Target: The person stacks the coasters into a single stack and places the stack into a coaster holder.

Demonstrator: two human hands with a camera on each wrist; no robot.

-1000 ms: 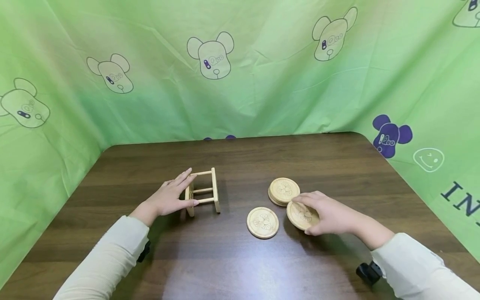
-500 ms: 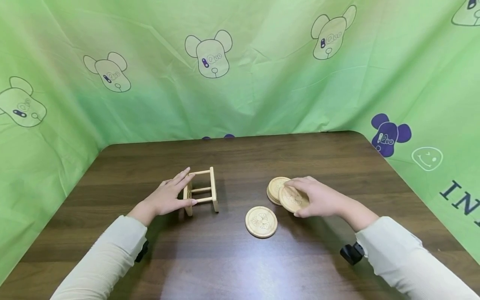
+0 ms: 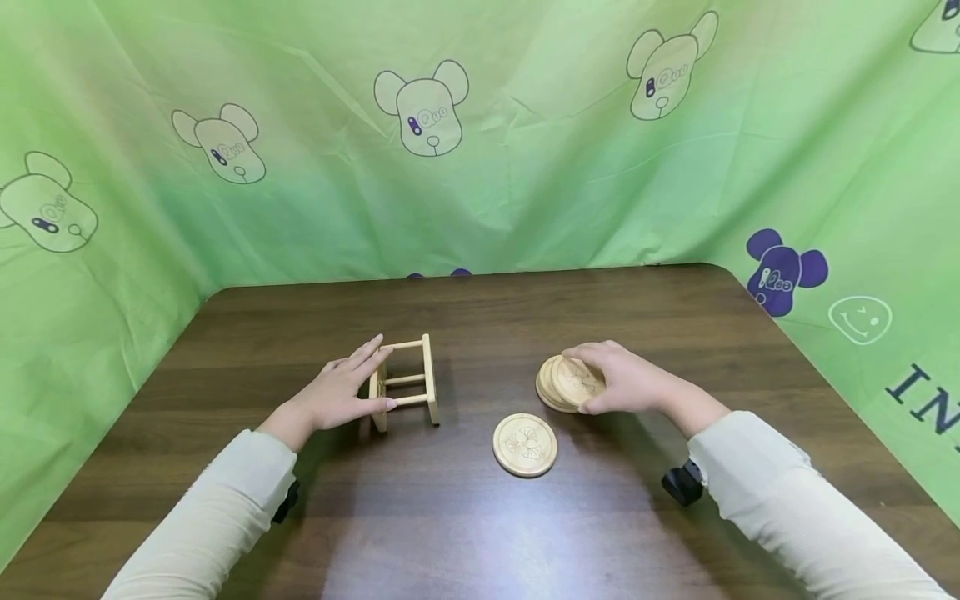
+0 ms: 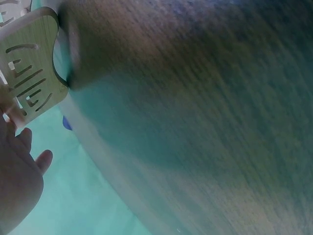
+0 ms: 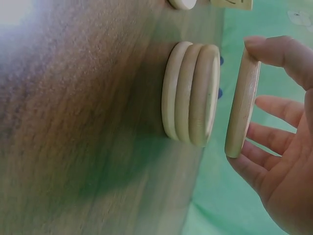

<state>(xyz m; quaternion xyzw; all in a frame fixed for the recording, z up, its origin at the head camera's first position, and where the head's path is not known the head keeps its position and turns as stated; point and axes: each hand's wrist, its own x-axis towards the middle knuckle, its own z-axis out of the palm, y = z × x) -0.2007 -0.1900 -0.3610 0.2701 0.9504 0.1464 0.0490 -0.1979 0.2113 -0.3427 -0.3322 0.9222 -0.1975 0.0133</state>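
My right hand point(image 3: 628, 379) pinches a round wooden coaster point(image 3: 579, 383) by its edges, with a flower pattern on its face. Below it lies a stack of coasters point(image 3: 547, 392); the right wrist view shows three in the stack point(image 5: 190, 95) and a gap between them and the held coaster point(image 5: 243, 100). Another coaster point(image 3: 525, 446) lies flat by itself, nearer the front. On the left, my left hand point(image 3: 336, 397) holds a small wooden coaster rack point(image 3: 430, 379) by its near side panel, thumb and fingers spread along it. Slots pierce that panel point(image 4: 32, 63) in the left wrist view.
A dark wood-grain table point(image 3: 420, 533) carries everything. Behind and at both sides hangs a green cloth point(image 3: 315, 225) printed with bear heads. Dark wrist cameras point(image 3: 682, 483) sit under the pale sleeves.
My right hand has carried its coaster left and away from me, from beside the stack to over it. The left hand and the rack stay where they were.
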